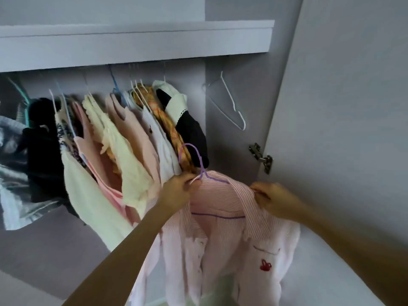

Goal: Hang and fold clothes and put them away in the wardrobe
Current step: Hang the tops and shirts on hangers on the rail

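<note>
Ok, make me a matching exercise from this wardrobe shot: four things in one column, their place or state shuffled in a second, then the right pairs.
Things:
1. purple hanger
2. white hanger
3. striped pink shirt
4. metal hinge

Place or state:
A. fixed to the inside of the open wardrobe door
B. gripped near its neck by the left hand
C. hanging bare, to the right of the row of clothes
D. draped on a hanger, its collar pinched by the right hand

Pairs: 1-B, 2-C, 3-D, 4-A
</note>
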Action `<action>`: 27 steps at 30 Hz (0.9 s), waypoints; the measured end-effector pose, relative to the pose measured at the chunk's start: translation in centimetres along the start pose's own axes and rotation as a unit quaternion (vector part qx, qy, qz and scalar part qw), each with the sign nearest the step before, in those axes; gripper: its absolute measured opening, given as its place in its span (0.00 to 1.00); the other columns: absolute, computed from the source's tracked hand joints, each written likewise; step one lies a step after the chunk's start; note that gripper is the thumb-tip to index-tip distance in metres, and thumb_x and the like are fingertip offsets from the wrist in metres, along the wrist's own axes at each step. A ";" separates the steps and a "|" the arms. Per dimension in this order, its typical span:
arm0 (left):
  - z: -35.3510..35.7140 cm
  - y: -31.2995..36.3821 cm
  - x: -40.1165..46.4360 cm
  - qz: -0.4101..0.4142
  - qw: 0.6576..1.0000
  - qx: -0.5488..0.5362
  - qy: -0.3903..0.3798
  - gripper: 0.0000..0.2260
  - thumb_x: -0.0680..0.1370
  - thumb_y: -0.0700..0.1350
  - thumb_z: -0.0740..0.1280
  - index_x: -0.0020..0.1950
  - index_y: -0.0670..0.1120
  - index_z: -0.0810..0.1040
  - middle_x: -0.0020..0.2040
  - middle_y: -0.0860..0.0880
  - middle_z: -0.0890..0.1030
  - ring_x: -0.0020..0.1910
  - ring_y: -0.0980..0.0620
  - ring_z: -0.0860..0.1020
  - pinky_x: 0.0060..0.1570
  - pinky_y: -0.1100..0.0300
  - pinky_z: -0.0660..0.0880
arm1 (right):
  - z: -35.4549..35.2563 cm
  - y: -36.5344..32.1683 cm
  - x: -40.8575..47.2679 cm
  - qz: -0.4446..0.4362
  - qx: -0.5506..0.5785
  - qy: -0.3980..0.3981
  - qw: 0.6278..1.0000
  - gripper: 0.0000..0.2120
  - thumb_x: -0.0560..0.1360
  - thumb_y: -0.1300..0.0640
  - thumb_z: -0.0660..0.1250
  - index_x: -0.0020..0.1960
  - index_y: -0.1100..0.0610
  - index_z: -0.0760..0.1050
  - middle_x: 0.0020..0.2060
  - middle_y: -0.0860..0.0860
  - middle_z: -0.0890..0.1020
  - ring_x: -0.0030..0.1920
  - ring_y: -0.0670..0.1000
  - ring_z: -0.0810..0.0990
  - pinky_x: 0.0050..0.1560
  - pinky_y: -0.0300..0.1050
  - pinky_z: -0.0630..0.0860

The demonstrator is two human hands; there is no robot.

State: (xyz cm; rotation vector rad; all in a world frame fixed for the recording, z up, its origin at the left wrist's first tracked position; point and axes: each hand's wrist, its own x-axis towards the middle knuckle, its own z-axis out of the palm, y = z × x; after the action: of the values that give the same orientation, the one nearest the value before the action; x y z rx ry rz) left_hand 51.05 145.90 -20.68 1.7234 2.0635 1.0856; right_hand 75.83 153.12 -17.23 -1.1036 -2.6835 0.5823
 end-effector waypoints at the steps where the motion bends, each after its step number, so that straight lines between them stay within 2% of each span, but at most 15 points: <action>1: 0.7 0.5 0.4 0.012 0.999 -0.021 -0.021 0.15 0.76 0.52 0.66 0.58 0.46 0.80 0.54 0.48 0.82 0.53 0.48 0.79 0.56 0.57 0.73 | 0.0 0.6 -1.0 0.024 0.008 0.014 1.000 0.10 0.78 0.63 0.58 0.54 0.60 0.77 0.41 0.49 0.78 0.41 0.49 0.76 0.40 0.38 0.68; 3: 1.8 1.8 1.4 0.035 0.995 -0.071 -0.061 0.18 0.75 0.52 0.66 0.61 0.44 0.78 0.56 0.48 0.81 0.55 0.50 0.78 0.57 0.58 0.73 | 0.0 1.8 -3.0 0.073 0.020 0.056 0.996 0.09 0.78 0.64 0.59 0.52 0.61 0.78 0.41 0.51 0.80 0.42 0.52 0.77 0.41 0.39 0.70; 5: 2.4 2.6 2.4 0.053 0.994 -0.062 -0.068 0.19 0.76 0.50 0.67 0.64 0.43 0.75 0.58 0.46 0.79 0.56 0.50 0.77 0.54 0.62 0.71 | -0.1 2.7 -4.5 0.114 0.030 0.092 0.989 0.09 0.77 0.65 0.60 0.50 0.62 0.78 0.39 0.51 0.80 0.42 0.54 0.78 0.44 0.43 0.70; 6: 2.6 2.5 3.0 0.060 0.996 -0.046 -0.057 0.19 0.77 0.49 0.66 0.65 0.42 0.74 0.59 0.45 0.78 0.58 0.49 0.76 0.55 0.61 0.71 | -0.2 2.8 -4.8 0.129 0.029 0.097 0.986 0.08 0.76 0.65 0.60 0.50 0.61 0.78 0.38 0.52 0.80 0.42 0.54 0.78 0.45 0.45 0.70; 9: 2.9 2.6 5.1 0.057 0.996 0.057 -0.033 0.18 0.77 0.45 0.65 0.67 0.41 0.72 0.65 0.41 0.72 0.64 0.43 0.70 0.63 0.53 0.67 | -1.0 2.6 -5.9 0.184 -0.009 0.080 0.980 0.07 0.76 0.64 0.60 0.43 0.58 0.75 0.42 0.57 0.82 0.45 0.59 0.78 0.46 0.47 0.69; 12: 2.4 2.3 6.9 0.066 0.976 0.199 -0.056 0.19 0.78 0.46 0.62 0.69 0.43 0.69 0.68 0.43 0.67 0.67 0.43 0.65 0.64 0.49 0.66 | -1.8 2.4 -6.4 0.220 -0.051 0.068 0.972 0.08 0.75 0.60 0.59 0.39 0.51 0.70 0.46 0.57 0.82 0.49 0.60 0.78 0.48 0.48 0.72; 14: 1.7 2.6 7.8 0.060 0.957 0.275 -0.068 0.20 0.79 0.48 0.61 0.70 0.46 0.66 0.70 0.44 0.64 0.69 0.42 0.62 0.63 0.47 0.65 | -2.0 2.2 -6.2 0.250 -0.066 0.061 0.964 0.07 0.74 0.58 0.58 0.42 0.53 0.74 0.48 0.56 0.82 0.52 0.60 0.78 0.52 0.49 0.74; 17: 0.9 3.3 9.1 0.052 0.936 0.340 -0.073 0.22 0.78 0.48 0.61 0.72 0.47 0.62 0.72 0.44 0.60 0.70 0.41 0.58 0.65 0.46 0.62 | -2.1 1.3 -5.0 0.289 -0.079 0.061 0.952 0.11 0.75 0.57 0.56 0.49 0.57 0.77 0.53 0.57 0.81 0.55 0.59 0.77 0.54 0.47 0.72; 21: 0.3 4.5 11.1 0.070 0.909 0.404 -0.073 0.25 0.78 0.48 0.61 0.73 0.49 0.58 0.75 0.46 0.53 0.73 0.42 0.52 0.68 0.45 0.58 | -2.0 0.5 -2.8 0.310 -0.087 0.089 0.943 0.15 0.77 0.57 0.54 0.58 0.58 0.75 0.58 0.58 0.78 0.59 0.60 0.76 0.56 0.48 0.71; 24: 0.1 5.5 13.2 0.105 0.889 0.443 -0.052 0.26 0.78 0.50 0.60 0.74 0.51 0.56 0.77 0.47 0.49 0.75 0.42 0.47 0.69 0.43 0.55 | -2.8 0.3 -0.9 0.305 -0.100 0.123 0.939 0.15 0.78 0.56 0.54 0.60 0.58 0.73 0.59 0.59 0.78 0.60 0.60 0.75 0.57 0.49 0.71; 27: -0.2 6.0 15.3 0.119 0.863 0.487 -0.059 0.28 0.80 0.53 0.57 0.76 0.53 0.48 0.77 0.49 0.44 0.75 0.41 0.42 0.71 0.40 0.47 | -3.6 0.1 1.0 0.287 -0.113 0.159 0.938 0.15 0.78 0.56 0.53 0.62 0.57 0.71 0.58 0.59 0.78 0.59 0.61 0.76 0.56 0.49 0.72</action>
State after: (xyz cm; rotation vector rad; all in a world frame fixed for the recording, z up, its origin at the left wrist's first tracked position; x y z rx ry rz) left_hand 51.17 160.15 -12.46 2.4125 2.5519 -0.1552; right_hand 76.26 154.94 -14.00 -1.8851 -2.1730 0.1422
